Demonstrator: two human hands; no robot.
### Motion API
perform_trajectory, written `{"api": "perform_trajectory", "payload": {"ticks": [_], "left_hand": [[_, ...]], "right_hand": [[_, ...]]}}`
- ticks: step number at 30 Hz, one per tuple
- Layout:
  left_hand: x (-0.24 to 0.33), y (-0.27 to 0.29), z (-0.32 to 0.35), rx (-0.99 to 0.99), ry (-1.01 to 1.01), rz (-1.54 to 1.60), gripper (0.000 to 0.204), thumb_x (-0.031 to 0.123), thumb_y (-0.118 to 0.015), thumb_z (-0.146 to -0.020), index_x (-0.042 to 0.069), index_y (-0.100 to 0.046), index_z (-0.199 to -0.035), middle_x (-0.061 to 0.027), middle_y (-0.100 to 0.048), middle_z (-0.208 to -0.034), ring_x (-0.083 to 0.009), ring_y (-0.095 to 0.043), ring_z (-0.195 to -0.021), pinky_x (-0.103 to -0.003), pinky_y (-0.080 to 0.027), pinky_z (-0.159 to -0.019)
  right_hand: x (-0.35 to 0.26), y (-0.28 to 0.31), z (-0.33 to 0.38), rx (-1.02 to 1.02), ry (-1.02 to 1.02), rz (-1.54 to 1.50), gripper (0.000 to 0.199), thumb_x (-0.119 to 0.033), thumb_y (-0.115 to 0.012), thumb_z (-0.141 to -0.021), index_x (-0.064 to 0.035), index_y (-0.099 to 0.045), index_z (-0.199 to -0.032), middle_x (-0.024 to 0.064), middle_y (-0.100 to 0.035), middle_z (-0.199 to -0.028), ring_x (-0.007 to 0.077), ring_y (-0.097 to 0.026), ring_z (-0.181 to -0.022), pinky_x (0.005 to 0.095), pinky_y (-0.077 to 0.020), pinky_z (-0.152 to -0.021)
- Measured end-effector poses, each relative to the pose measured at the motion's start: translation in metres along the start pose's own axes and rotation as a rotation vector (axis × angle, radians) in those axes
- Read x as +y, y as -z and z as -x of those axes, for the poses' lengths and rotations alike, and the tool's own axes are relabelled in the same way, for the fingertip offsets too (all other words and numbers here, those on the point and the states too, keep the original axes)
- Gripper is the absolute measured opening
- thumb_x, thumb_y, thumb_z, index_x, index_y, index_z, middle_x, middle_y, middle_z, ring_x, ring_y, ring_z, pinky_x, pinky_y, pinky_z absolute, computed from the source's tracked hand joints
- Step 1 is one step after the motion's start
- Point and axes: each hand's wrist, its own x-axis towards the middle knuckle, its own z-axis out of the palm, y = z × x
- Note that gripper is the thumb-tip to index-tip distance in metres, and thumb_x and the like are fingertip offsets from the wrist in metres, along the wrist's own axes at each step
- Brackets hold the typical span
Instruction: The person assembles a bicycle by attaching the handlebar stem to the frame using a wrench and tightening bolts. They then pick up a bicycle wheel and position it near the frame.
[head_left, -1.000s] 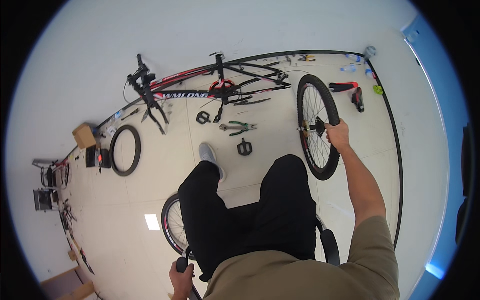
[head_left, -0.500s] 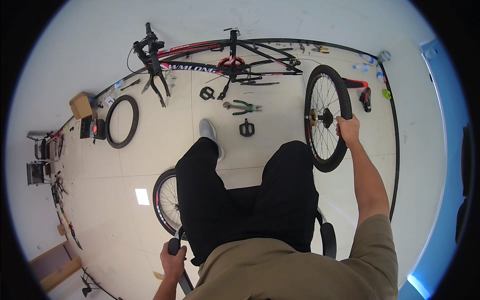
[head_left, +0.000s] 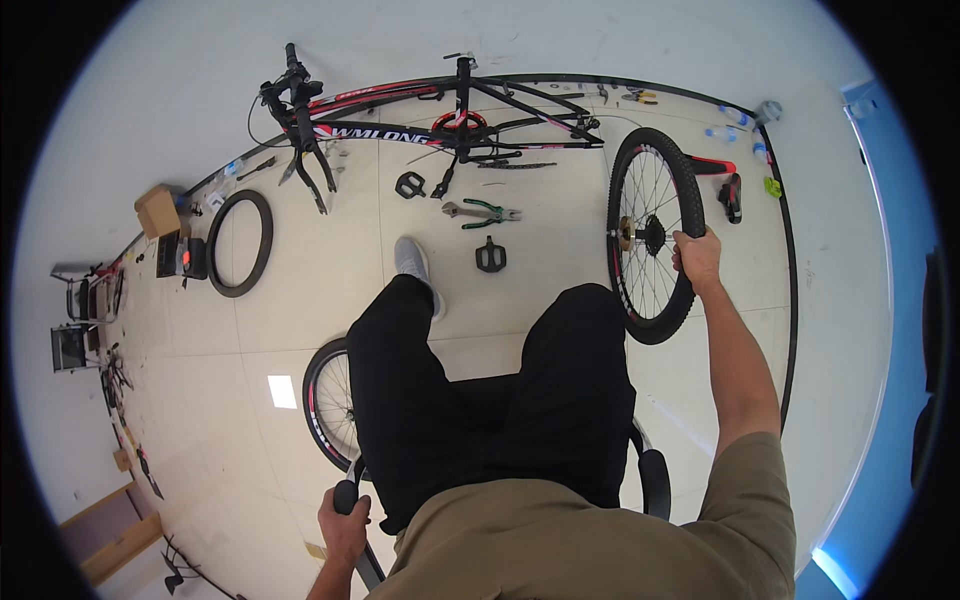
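My right hand (head_left: 697, 258) grips the tyre of an upright bicycle wheel (head_left: 652, 235) with a cassette at its hub, standing on the floor to my right. My left hand (head_left: 345, 522) is closed on the black armrest (head_left: 346, 497) of the chair I sit on, low at my left. A second wheel (head_left: 330, 402) with a red-trimmed rim stands by my left leg, partly hidden behind it. A black and red bicycle frame (head_left: 450, 110) with handlebars lies on the floor ahead along the wall.
Two pedals (head_left: 490, 257), pliers (head_left: 492, 213) and a wrench lie on the tiles ahead of my feet. A loose tyre (head_left: 240, 243) and a cardboard box (head_left: 158, 210) sit at the left. A saddle (head_left: 722, 178) and small bottles lie at the far right by the wall.
The view has shifted so the frame and wheel sit a little higher and further right. My right hand keeps its hold on the wheel; my left hand stays on the armrest.
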Motion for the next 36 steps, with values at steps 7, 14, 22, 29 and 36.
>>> {"api": "perform_trajectory", "payload": {"ticks": [7, 14, 22, 29, 36], "left_hand": [[-0.004, -0.003, 0.0, 0.025, 0.015, 0.02, 0.034, 0.013, -0.074, -0.077, -0.007, -0.059, -0.1, -0.0094, -0.062, -0.072, -0.0163, -0.062, -0.058, -0.031, -0.054, -0.054], [-0.004, -0.005, 0.0, 0.001, -0.002, 0.072, 0.028, 0.007, -0.07, -0.079, -0.006, -0.056, -0.099, -0.0076, -0.059, -0.07, -0.0148, -0.059, -0.055, -0.029, -0.053, -0.051], [-0.007, -0.003, -0.002, 0.003, -0.011, 0.07, 0.027, 0.007, -0.07, -0.08, -0.006, -0.056, -0.099, -0.0069, -0.059, -0.07, -0.0143, -0.059, -0.055, -0.029, -0.052, -0.051], [0.0, -0.002, -0.001, 0.002, -0.01, 0.071, 0.026, 0.008, -0.069, -0.079, -0.005, -0.055, -0.097, -0.0066, -0.058, -0.068, -0.0149, -0.059, -0.053, -0.029, -0.052, -0.05], [-0.003, 0.002, 0.007, -0.047, -0.073, 0.005, 0.031, 0.018, -0.071, -0.086, -0.004, -0.061, -0.105, -0.0071, -0.06, -0.072, -0.0162, -0.056, -0.061, -0.031, -0.048, -0.055]], "right_hand": [[-0.003, 0.0, 0.001, 0.018, 0.043, 0.03, 0.015, -0.009, -0.065, -0.082, 0.0017, -0.057, -0.088, 0.0063, -0.058, -0.064, 0.015, -0.057, -0.048, 0.0309, -0.0476, -0.043], [0.002, -0.001, 0.0, 0.025, 0.03, 0.037, 0.017, -0.009, -0.067, -0.081, 0.0014, -0.056, -0.089, 0.0069, -0.058, -0.064, 0.0159, -0.058, -0.048, 0.0318, -0.0485, -0.043], [0.003, -0.003, -0.001, 0.017, 0.027, 0.026, 0.02, -0.009, -0.066, -0.08, 0.0018, -0.055, -0.092, 0.0073, -0.059, -0.066, 0.0157, -0.058, -0.049, 0.0314, -0.0478, -0.044], [0.014, 0.0, -0.005, 0.047, 0.056, 0.027, 0.023, -0.012, -0.068, -0.078, 0.003, -0.058, -0.093, 0.0097, -0.061, -0.065, 0.0185, -0.06, -0.049, 0.0338, -0.0492, -0.046], [0.008, -0.005, -0.009, 0.07, 0.047, 0.173, 0.037, -0.022, -0.068, -0.075, 0.0049, -0.066, -0.1, 0.0271, -0.07, -0.092, 0.0412, -0.068, -0.092, 0.0442, -0.0531, -0.086]]}}
